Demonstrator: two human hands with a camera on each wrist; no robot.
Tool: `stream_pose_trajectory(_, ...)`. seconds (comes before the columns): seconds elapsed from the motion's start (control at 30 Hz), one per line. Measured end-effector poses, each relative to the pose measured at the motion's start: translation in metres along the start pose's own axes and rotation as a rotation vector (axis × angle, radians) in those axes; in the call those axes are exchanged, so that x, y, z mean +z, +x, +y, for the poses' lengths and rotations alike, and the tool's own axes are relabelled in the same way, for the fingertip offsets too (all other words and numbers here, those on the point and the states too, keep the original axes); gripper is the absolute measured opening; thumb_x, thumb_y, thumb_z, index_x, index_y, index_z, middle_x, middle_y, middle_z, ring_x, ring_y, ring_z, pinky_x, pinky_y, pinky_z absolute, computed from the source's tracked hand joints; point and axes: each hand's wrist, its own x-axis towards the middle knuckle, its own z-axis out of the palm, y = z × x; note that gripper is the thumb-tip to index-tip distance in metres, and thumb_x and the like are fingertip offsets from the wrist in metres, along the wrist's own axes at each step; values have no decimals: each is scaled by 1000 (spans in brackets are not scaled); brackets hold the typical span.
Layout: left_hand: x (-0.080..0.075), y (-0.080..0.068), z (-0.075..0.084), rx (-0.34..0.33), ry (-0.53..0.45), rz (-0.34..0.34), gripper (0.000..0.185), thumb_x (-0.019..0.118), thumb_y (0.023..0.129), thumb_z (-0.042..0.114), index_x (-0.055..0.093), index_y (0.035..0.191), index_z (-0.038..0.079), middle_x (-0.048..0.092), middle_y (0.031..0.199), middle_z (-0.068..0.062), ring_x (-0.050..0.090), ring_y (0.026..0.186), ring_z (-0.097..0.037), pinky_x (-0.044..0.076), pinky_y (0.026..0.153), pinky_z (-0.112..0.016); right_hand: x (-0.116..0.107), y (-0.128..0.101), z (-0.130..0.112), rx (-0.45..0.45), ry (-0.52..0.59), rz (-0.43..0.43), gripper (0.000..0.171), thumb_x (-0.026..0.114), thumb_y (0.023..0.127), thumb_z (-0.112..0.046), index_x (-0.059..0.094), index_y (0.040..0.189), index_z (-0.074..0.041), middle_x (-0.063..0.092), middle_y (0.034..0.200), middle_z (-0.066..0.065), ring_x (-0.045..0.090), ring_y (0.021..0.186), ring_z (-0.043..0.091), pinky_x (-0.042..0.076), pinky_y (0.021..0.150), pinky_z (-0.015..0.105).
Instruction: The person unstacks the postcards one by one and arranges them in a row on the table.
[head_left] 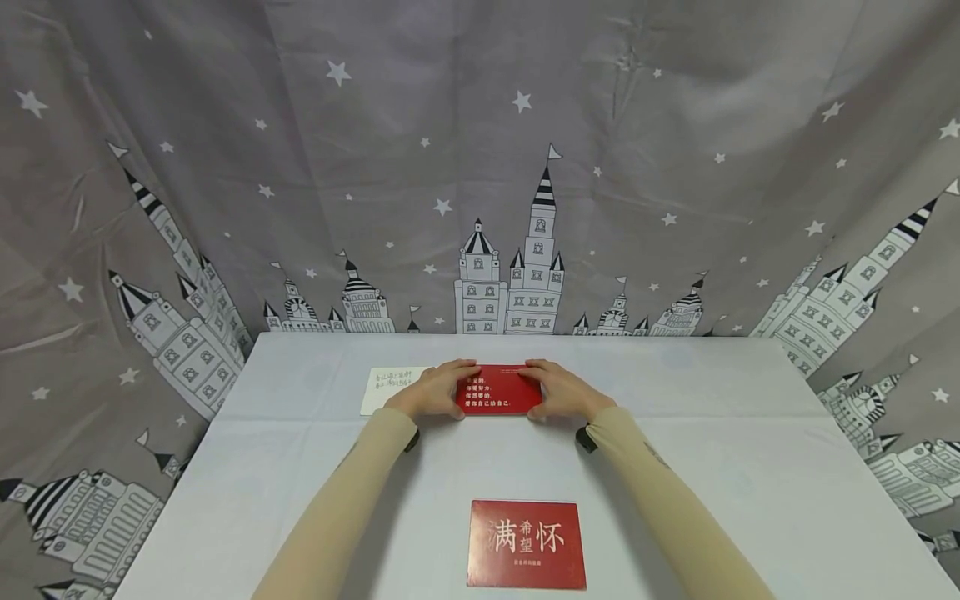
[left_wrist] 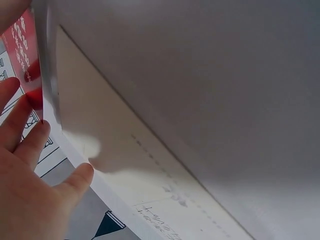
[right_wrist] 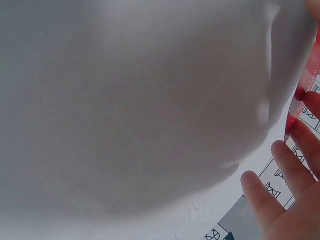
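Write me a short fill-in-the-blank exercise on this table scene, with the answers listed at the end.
1. The left hand and right hand both hold a ____ card printed with white text.
2. Beside the left hand lies a ____ paper with handwriting.
3. A second red card lies ____ to the person than the held one.
4. The cloth behind the table shows castles and ____.

Answers: red; white; nearer; stars
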Motion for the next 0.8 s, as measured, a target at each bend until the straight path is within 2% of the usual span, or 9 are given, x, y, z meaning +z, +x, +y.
stream_pose_trajectory(0.8,-5,3,0,-73,-20,-70,83,76,71,9,40,145,8,34,151,-8,21,141,-27,10,110,-59,2,10,0,43,-18,-38,75,74,74,-21,45,142,-6,37,146,17,35,131,33,34,106,48)
